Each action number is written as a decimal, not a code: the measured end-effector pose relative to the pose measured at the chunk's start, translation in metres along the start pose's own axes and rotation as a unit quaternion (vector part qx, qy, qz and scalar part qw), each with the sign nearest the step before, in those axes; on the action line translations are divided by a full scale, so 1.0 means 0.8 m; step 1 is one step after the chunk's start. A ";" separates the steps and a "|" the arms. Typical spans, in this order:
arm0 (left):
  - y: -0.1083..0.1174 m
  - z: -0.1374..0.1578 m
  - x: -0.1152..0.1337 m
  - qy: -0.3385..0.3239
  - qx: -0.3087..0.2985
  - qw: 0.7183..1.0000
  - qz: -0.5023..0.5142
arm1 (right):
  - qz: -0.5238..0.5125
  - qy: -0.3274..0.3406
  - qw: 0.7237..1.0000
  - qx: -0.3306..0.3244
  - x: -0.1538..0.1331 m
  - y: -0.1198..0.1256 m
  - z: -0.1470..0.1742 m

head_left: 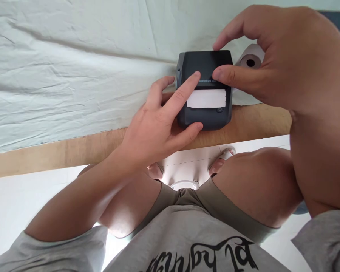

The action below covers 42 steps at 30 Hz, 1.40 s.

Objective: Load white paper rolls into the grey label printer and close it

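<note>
A dark label printer (205, 119) with NIIMBOT lettering on its lid sits near the table edge, and a strip of white paper (206, 99) shows at its slot. My left hand (155, 121) grips the printer from the left, index finger on the lid, thumb on the front, the other fingers along its left side and partly hidden. Coming from the right, my right hand (272, 56) has its thumb on the lid and its index fingertip at the lid's back edge; its remaining fingers are hidden. A white paper roll (252, 52) stands behind my right thumb, partly covered.
A pale, wrinkled cloth (73, 75) covers most of the table, leaving a bare wooden edge (53, 150) in front. At the far right corner lies a dark flat object (338, 23), partly behind my right hand. My legs are below the table edge, above a white tiled floor.
</note>
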<state>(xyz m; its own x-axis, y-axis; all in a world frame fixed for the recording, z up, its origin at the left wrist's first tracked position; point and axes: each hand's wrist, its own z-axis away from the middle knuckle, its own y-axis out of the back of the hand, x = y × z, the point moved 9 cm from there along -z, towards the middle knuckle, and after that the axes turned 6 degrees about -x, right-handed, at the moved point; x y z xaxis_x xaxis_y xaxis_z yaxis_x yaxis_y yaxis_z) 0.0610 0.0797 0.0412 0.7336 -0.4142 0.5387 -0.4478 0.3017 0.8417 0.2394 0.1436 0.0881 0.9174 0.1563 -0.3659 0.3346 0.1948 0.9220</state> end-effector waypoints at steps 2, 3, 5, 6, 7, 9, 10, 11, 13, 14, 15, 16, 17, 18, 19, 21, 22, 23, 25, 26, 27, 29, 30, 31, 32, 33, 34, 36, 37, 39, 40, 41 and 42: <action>0.001 0.000 0.000 0.017 -0.003 1.000 -0.003 | 0.014 -0.028 0.999 -0.013 0.007 0.001 -0.005; 0.002 0.000 0.000 0.027 -0.002 1.000 -0.003 | 0.019 -0.038 0.999 -0.013 0.010 0.002 -0.007; 0.003 0.000 0.000 0.041 0.001 0.999 -0.004 | 0.019 -0.043 0.999 -0.014 0.016 0.001 -0.009; 0.003 0.000 0.001 0.044 0.003 0.999 -0.006 | 0.016 -0.038 0.999 -0.011 0.016 0.000 -0.008; 0.003 0.000 0.001 0.045 0.005 0.999 -0.008 | 0.012 -0.030 0.999 -0.006 0.015 -0.002 -0.005; 0.003 -0.001 0.000 0.044 0.013 0.999 -0.001 | 0.011 -0.010 1.000 0.017 0.011 -0.005 0.004; 0.003 -0.002 -0.001 0.045 0.015 0.999 0.008 | 0.015 0.000 0.999 0.033 0.009 -0.005 0.010; 0.002 -0.003 -0.003 0.047 0.014 0.999 0.015 | 0.021 0.009 0.999 0.048 0.008 -0.005 0.016; -0.001 -0.005 -0.008 0.051 0.006 0.998 0.019 | 0.031 0.026 0.997 0.063 0.009 -0.008 0.026; -0.002 -0.006 -0.010 0.053 0.001 0.998 0.016 | 0.034 0.033 0.997 0.062 0.011 -0.010 0.029; -0.003 -0.007 -0.011 0.053 -0.003 0.999 0.011 | 0.035 0.037 0.997 0.059 0.014 -0.013 0.030; -0.002 -0.007 -0.013 0.053 -0.003 0.999 0.008 | 0.035 0.041 0.997 0.055 0.017 -0.014 0.030; -0.002 -0.007 -0.014 0.055 0.000 0.998 0.006 | 0.034 0.046 0.997 0.055 0.020 -0.015 0.030; -0.001 -0.007 -0.015 0.057 0.003 0.998 0.003 | 0.032 0.052 0.997 0.053 0.021 -0.016 0.028; 0.000 -0.007 -0.015 0.060 0.005 0.998 -0.001 | 0.030 0.059 0.996 0.051 0.022 -0.016 0.027; 0.000 -0.007 -0.015 0.067 0.004 0.998 -0.018 | 0.023 0.073 0.996 0.046 0.021 -0.018 0.023; 0.001 -0.006 -0.014 0.069 0.004 0.997 -0.029 | 0.017 0.078 0.996 0.046 0.021 -0.019 0.022; 0.002 -0.006 -0.013 0.069 0.005 0.997 -0.039 | 0.011 0.081 0.996 0.048 0.022 -0.020 0.021; 0.003 -0.006 -0.011 0.066 0.011 0.997 -0.049 | -0.002 0.089 0.993 0.076 0.024 -0.020 0.020; 0.004 -0.006 -0.010 0.063 0.016 0.997 -0.049 | -0.008 0.097 0.991 0.096 0.025 -0.019 0.020; 0.005 -0.007 -0.010 0.059 0.019 0.997 -0.044 | -0.013 0.104 0.988 0.115 0.026 -0.019 0.021; 0.005 -0.008 -0.010 0.050 0.023 0.998 -0.030 | -0.024 0.119 0.983 0.138 0.029 -0.021 0.022; 0.005 -0.009 -0.011 0.048 0.025 0.998 -0.023 | -0.030 0.126 0.981 0.142 0.030 -0.022 0.022; 0.006 -0.010 -0.011 0.045 0.026 0.999 -0.018 | -0.035 0.133 0.980 0.144 0.031 -0.024 0.022; 0.006 -0.010 -0.011 0.042 0.028 0.999 -0.013 | -0.039 0.139 0.978 0.148 0.032 -0.024 0.023; 0.007 -0.010 -0.011 0.039 0.029 0.999 -0.010 | -0.041 0.145 0.977 0.149 0.032 -0.025 0.023; 0.007 -0.011 -0.010 0.036 0.030 0.999 -0.009 | -0.040 0.150 0.977 0.148 0.033 -0.025 0.023; 0.007 -0.011 -0.009 0.038 0.025 0.999 -0.008 | -0.034 0.153 0.978 0.136 0.034 -0.028 0.022; 0.006 -0.012 -0.010 0.043 0.021 0.999 -0.007 | -0.030 0.154 0.979 0.128 0.034 -0.029 0.022; 0.005 -0.013 -0.011 0.054 0.013 0.998 0.000 | -0.022 0.151 0.982 0.111 0.034 -0.029 0.022; 0.005 -0.013 -0.011 0.058 0.013 0.998 0.005 | -0.015 0.147 0.983 0.108 0.034 -0.026 0.023; 0.005 -0.013 -0.011 0.060 0.013 0.998 0.009 | -0.008 0.143 0.984 0.109 0.032 -0.022 0.024; 0.006 -0.014 -0.010 0.061 0.015 0.998 0.012 | -0.002 0.141 0.983 0.114 0.030 -0.016 0.025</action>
<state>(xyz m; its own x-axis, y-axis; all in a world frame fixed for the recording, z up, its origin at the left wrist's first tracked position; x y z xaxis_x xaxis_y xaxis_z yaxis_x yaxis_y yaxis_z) 0.0585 0.0938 0.0401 0.7787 -0.2991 0.5515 -0.4791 0.2842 0.8305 0.2611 0.1256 0.0702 0.8303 0.4247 -0.3608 0.4076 -0.0213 0.9129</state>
